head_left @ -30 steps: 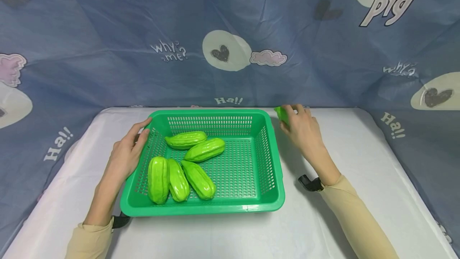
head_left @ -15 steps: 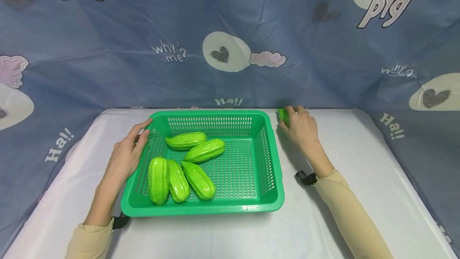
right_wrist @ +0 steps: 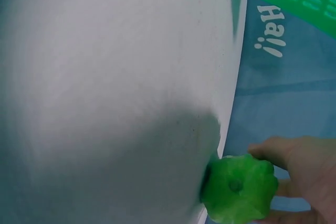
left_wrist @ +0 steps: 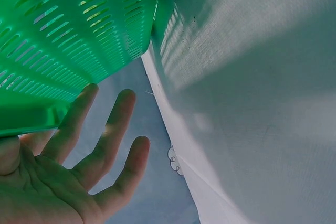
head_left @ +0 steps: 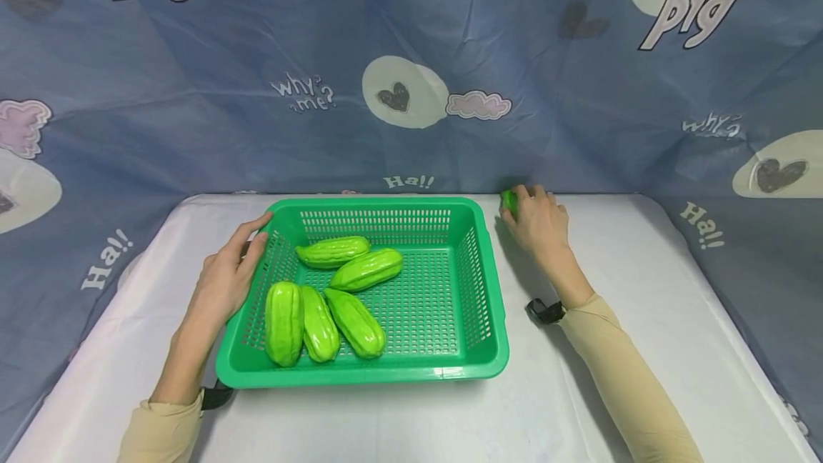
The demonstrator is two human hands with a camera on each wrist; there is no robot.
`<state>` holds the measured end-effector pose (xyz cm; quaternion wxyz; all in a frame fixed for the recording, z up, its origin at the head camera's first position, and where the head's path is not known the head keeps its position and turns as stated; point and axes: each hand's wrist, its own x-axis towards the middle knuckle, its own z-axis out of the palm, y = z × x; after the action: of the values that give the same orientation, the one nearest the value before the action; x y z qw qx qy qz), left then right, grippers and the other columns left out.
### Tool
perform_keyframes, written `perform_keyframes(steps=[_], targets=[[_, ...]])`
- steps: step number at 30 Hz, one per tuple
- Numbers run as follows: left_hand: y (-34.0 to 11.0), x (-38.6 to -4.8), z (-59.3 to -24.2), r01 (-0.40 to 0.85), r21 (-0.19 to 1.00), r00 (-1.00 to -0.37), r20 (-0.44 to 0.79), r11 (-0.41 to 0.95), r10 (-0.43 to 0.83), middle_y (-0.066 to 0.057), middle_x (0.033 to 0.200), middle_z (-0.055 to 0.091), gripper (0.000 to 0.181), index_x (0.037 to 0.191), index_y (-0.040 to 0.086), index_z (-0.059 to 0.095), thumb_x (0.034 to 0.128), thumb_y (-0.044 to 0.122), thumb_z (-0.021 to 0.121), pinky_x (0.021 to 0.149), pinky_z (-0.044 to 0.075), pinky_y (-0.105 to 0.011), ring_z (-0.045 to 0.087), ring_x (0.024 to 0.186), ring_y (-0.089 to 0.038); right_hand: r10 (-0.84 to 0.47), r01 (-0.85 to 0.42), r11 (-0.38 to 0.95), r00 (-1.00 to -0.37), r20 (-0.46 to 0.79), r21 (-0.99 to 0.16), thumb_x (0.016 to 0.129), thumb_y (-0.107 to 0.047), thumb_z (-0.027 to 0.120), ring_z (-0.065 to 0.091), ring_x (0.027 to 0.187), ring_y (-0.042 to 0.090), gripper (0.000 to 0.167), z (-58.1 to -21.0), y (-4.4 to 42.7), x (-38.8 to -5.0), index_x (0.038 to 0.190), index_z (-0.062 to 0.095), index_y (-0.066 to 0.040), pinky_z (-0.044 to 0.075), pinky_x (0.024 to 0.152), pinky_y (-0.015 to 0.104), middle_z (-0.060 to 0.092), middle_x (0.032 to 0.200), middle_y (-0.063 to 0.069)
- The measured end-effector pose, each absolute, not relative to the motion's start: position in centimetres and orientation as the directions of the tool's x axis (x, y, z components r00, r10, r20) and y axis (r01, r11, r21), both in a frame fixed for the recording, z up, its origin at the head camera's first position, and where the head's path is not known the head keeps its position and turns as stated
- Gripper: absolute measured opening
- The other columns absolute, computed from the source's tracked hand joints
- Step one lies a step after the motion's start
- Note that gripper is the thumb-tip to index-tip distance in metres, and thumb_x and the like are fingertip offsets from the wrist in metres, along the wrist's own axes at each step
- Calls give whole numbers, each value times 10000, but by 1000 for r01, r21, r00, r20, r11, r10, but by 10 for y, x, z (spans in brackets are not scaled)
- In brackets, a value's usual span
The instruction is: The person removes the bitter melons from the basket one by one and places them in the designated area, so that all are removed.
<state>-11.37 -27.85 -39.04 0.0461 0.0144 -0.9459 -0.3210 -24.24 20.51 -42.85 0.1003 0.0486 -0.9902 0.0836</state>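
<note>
Five gourds point(head_left: 355, 323) lie in the basket point(head_left: 360, 376), while the held gourd point(right_wrist: 236, 188) is outside it, on the person's right, near the far edge of the white cloth point(head_left: 450, 420). The right hand point(head_left: 539, 221) has its thumb and fingers curled round this gourd, parted by its thickness. I judge that the relation to work from is a sideways one: the basket's right wall lies to the left of that hand, near but apart, and the right hand is much the nearer of the two to the held gourd. The left hand point(head_left: 221, 281) is at the opposite wall, thumb and index at the rim, the other fingers fairly straight and spread. From the head only a sliver of the held gourd shows beside the fingers, so its long axis is hidden there; the right wrist view shows it end-on, so the axis seems to run roughly along that camera's line of sight. Whether it touches the cloth I cannot tell. Only the left wrist view shows the left fingers outside the slotted wall.
</note>
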Motion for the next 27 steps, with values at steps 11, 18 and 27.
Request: perform_keyframes(steps=[11,18,27], targets=[[-279,-115,-392,8,604,-996,80,797,-51,-379,1512,566,570,1706,271,353,1185,497,302,942,502,-778,630,1235,-634,-58,-86,978,-987,148,-190,1082,-455,614,666,1137,518,612,-425,210,-239,1527,544,-40,582,880,662,622,1367,321],[-278,-115,-393,16,604,-995,86,797,-45,-381,1497,578,570,1704,256,360,1187,489,305,942,502,-778,635,1223,-637,-65,-96,977,-985,161,-191,1097,-443,597,667,1157,529,595,-427,212,-235,1528,546,-38,580,896,681,625,1371,329],[-278,-114,-393,18,600,-993,101,800,-54,-380,1484,589,566,1697,250,377,1186,486,315,924,511,-768,649,1205,-628,-79,-109,980,-982,173,-168,1104,-457,574,654,1166,547,598,-427,210,-232,1537,533,-47,560,899,689,620,1389,333]])
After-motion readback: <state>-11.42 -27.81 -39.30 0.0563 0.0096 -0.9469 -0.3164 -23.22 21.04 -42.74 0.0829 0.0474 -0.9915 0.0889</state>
